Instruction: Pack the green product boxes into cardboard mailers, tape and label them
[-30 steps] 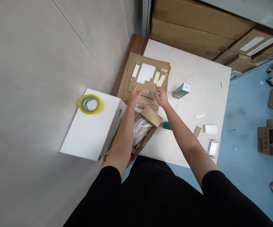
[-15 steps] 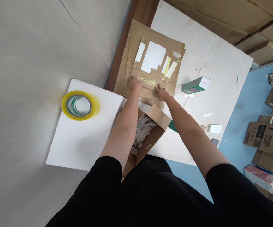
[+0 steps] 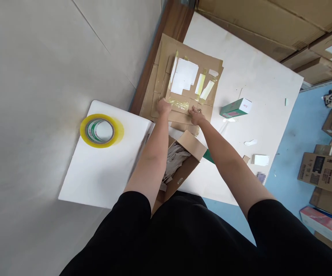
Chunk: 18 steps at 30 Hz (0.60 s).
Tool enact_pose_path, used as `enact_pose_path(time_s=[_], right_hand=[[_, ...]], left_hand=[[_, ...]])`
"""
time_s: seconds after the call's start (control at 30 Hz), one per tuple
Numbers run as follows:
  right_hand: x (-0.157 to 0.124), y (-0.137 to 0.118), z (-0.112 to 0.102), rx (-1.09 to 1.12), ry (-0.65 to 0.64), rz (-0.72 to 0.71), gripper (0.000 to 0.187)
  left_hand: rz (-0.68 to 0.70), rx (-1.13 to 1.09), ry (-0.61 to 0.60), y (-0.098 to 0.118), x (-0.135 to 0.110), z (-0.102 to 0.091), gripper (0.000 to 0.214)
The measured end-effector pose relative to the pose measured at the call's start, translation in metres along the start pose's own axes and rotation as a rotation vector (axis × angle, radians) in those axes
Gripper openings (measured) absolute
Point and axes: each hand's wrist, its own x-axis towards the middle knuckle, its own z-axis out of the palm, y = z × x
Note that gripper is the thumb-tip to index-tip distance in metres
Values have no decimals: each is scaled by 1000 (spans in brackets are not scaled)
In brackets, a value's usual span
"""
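Note:
A flattened brown cardboard sheet (image 3: 193, 59) with white paper labels (image 3: 184, 74) and strips of clear yellowish tape (image 3: 180, 104) lies on more cardboard (image 3: 148, 99) on the table. My left hand (image 3: 164, 106) is closed on its near left edge, where a narrow side strip stands tilted up. Farther right, my right hand (image 3: 196, 115) rests on the sheet's near part with its fingers somewhat apart. A small dark detail shows beside those fingers, too small to name. Below my forearms an open carton (image 3: 191, 143) holds shredded white paper (image 3: 175, 159).
A roll of yellow tape (image 3: 111, 132) is at the left, above a white board (image 3: 96, 176). Right of the cardboard sits a green box (image 3: 232, 109) on the white table (image 3: 258, 84). Stacked cartons (image 3: 324, 168) stand on the blue floor, and a person's shoes (image 3: 330, 99) show beyond.
The left strip of the cardboard sheet has tilted upward at my left hand. My right hand stays at about the same place on the sheet. The whole view has shifted slightly.

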Motion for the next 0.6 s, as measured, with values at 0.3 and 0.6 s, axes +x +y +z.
enact_pose_path(time_s=[0.3,0.6], right_hand=[[-1,28,8,149,102,-173,62],[-17,15,-5,315,226,-197,50]], left_hand=[[-36,-30,42,11,-13,-18,36],[139,-283,-233,77,-53,-16,37]])
